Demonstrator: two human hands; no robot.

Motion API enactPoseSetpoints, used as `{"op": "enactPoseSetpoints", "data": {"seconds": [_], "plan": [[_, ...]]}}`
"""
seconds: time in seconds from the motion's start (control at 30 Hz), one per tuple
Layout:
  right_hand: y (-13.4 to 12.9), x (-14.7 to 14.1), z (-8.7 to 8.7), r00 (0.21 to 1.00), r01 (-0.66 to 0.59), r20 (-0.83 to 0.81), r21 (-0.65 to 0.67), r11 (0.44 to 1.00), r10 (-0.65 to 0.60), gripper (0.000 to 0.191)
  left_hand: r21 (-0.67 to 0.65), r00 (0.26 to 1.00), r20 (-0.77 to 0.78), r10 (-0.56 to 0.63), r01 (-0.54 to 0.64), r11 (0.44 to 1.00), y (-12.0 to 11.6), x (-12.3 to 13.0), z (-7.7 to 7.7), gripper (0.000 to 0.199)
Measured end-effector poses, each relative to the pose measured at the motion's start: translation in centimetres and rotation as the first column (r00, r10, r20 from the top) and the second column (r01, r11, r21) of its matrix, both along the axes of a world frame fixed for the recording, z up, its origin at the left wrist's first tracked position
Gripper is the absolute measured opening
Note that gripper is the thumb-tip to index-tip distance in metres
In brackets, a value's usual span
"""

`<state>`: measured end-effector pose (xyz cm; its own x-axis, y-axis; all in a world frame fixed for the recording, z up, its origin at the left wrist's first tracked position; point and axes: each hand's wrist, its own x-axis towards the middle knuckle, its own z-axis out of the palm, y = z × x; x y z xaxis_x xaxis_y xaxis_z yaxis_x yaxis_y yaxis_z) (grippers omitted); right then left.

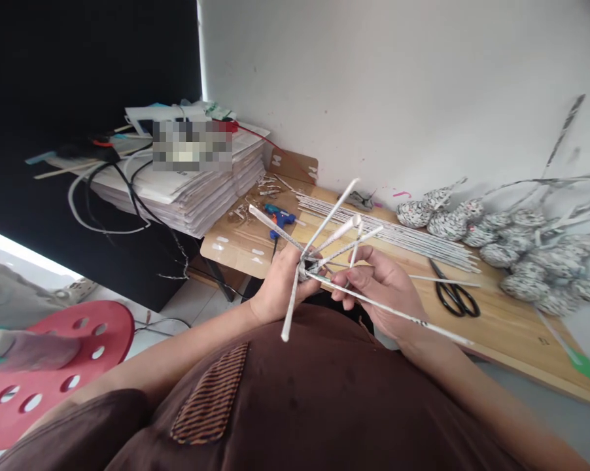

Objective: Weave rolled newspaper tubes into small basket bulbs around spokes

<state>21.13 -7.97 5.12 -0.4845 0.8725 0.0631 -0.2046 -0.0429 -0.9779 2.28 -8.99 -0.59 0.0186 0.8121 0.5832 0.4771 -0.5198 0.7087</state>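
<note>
My left hand (278, 284) is wrapped around the base of a small woven piece (305, 268) made of rolled paper sticks. Several white sticks fan out from it in different directions. One long paper stick (398, 313) runs from the piece toward the lower right, passing in front of my right hand. My right hand (378, 288) is closed, with thumb and fingers pinching a bent paper stick (354, 245) beside the weave. The inside of the left hand's grip is hidden by the piece and the sticks.
On the wooden table lie a row of paper sticks (383, 229), black scissors (454, 294) and a blue glue gun (281, 221). Woven bird-like paper figures (505, 245) crowd the right side by the wall. A paper stack (216, 203) stands left; a red stool (103, 327) is at lower left.
</note>
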Motion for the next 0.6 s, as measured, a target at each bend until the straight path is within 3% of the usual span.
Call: {"op": "enactPoseSetpoints", "data": {"seconds": [0.07,0.2,0.3,0.53,0.6], "plan": [[-0.04,-0.27,-0.16,0.997,0.074,0.006,-0.017,0.997,-0.074,0.025,0.017,1.000,-0.024,0.013,-0.013,1.000,-0.02,-0.09,-0.01,0.026],[-0.56,-0.71,-0.37,0.973,0.201,0.058,0.251,0.947,-0.222,0.015,0.040,0.999,-0.050,0.022,-0.020,0.999,0.10,-0.18,-0.16,0.029],[-0.83,-0.69,-0.11,0.962,0.236,0.049,0.353,0.905,-0.269,0.029,0.049,0.997,-0.074,0.036,-0.032,0.998,0.19,-0.21,-0.16,0.027],[-0.44,-0.67,0.15,0.957,0.280,-0.009,0.301,0.911,-0.291,0.060,0.075,0.992,-0.124,0.022,-0.013,0.997,0.27,-0.17,-0.21,0.025],[-0.33,-0.74,0.14,0.949,0.309,-0.029,0.272,0.911,-0.314,0.062,0.069,0.990,-0.135,0.032,-0.023,0.997,0.26,-0.16,-0.24,0.025]]}}
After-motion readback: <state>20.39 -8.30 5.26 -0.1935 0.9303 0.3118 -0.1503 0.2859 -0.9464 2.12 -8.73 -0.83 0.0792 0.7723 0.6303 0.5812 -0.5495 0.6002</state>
